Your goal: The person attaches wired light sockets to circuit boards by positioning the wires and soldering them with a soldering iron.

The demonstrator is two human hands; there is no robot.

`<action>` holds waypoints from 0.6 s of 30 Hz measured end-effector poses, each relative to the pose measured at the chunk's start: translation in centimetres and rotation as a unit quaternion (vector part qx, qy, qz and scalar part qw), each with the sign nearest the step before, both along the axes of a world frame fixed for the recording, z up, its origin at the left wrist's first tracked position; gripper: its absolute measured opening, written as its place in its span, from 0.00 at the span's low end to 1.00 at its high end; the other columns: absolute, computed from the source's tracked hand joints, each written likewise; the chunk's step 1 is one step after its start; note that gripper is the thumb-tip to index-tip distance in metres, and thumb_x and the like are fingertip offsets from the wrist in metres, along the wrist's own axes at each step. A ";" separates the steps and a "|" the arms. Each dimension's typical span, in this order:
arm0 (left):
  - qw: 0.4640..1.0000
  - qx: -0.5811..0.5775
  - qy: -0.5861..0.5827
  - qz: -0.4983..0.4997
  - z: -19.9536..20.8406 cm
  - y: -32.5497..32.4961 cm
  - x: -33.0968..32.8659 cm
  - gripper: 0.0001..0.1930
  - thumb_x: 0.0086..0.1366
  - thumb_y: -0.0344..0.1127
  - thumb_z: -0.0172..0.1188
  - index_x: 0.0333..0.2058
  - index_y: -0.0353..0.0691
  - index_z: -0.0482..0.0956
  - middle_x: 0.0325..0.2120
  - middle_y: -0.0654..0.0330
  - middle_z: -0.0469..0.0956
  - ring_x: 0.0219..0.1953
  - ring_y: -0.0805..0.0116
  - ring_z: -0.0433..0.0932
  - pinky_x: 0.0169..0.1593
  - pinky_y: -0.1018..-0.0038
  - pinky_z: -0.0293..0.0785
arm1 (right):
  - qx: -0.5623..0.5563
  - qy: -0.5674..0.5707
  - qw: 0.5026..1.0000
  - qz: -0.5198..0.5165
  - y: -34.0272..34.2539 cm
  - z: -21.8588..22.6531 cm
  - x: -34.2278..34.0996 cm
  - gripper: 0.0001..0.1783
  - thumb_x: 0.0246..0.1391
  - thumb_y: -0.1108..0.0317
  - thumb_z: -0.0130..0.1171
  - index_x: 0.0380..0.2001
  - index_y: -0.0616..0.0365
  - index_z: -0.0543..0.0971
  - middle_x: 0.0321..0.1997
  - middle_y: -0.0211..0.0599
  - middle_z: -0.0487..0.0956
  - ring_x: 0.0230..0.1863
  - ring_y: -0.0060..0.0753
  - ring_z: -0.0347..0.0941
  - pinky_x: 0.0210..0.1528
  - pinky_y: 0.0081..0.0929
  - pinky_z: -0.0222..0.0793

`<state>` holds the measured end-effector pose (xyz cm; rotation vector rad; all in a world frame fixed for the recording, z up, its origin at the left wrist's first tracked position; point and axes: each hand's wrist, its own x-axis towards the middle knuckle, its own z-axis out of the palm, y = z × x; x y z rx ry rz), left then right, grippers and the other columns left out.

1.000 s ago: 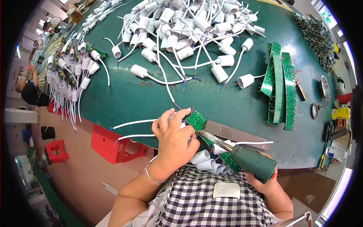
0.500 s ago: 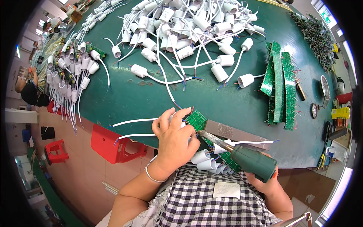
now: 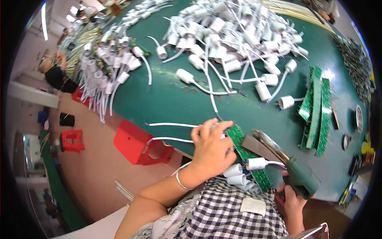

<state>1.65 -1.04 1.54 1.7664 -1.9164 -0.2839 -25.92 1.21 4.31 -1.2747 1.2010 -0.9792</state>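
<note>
along the near edge of the green tabletop [image 3: 179, 105], a pcb strip [image 3: 246, 153] slants down toward the lap w/ white sockets [image 3: 235, 175] by its lower part, & the l. hand [image 3: 213, 149] has its fingers curled over a mostly hidden white piece at the strip's upper end, tho can't tell if that grip is tight. r. hand's [image 3: 294, 199] grip is wrapped round the handle of a dk green soldering gun [image 3: 303, 179], metal tip just r. of the strip & apart from it, near a brownish bar [image 3: 260, 148]. farther back sits a big pile of corded sockets [image 3: 238, 44], w/ spare green strips [image 3: 316, 113] stacked to the r.
</note>
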 end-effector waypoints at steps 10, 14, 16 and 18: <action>0.986 -0.147 0.035 0.075 3.7 -3.6 6.5 0.07 0.52 0.33 0.61 0.28 0.41 0.72 0.31 0.54 0.74 0.38 0.51 0.73 0.42 0.59 0.67 | 0.005 -0.020 0.999 -0.039 0.2 0.6 -0.2 0.27 0.47 0.80 0.53 0.54 0.68 0.69 0.46 0.48 0.78 0.25 0.25 0.75 0.28 0.23 0.73; 0.957 0.078 -0.033 0.277 4.0 -9.2 13.0 0.26 0.64 0.57 0.50 0.25 0.37 0.77 0.27 0.48 0.79 0.33 0.45 0.77 0.36 0.56 0.71 | -0.006 -0.037 0.998 -0.057 0.3 0.3 -0.2 0.26 0.47 0.80 0.53 0.53 0.68 0.70 0.45 0.48 0.78 0.25 0.26 0.75 0.28 0.22 0.72; 0.937 0.158 -0.074 0.304 2.6 -10.7 15.2 0.34 0.59 0.68 0.50 0.30 0.36 0.78 0.32 0.46 0.80 0.38 0.45 0.79 0.40 0.57 0.73 | 0.012 -0.023 0.997 -0.067 0.9 0.7 0.0 0.25 0.47 0.81 0.53 0.53 0.69 0.71 0.44 0.48 0.79 0.25 0.25 0.74 0.28 0.22 0.72; 0.935 0.142 -0.123 0.300 0.0 -12.4 15.2 0.35 0.55 0.69 0.53 0.32 0.36 0.78 0.32 0.45 0.81 0.38 0.45 0.79 0.41 0.57 0.73 | -0.013 -0.077 0.995 -0.055 0.3 0.9 1.0 0.24 0.46 0.83 0.55 0.51 0.69 0.72 0.42 0.45 0.79 0.26 0.24 0.74 0.27 0.22 0.71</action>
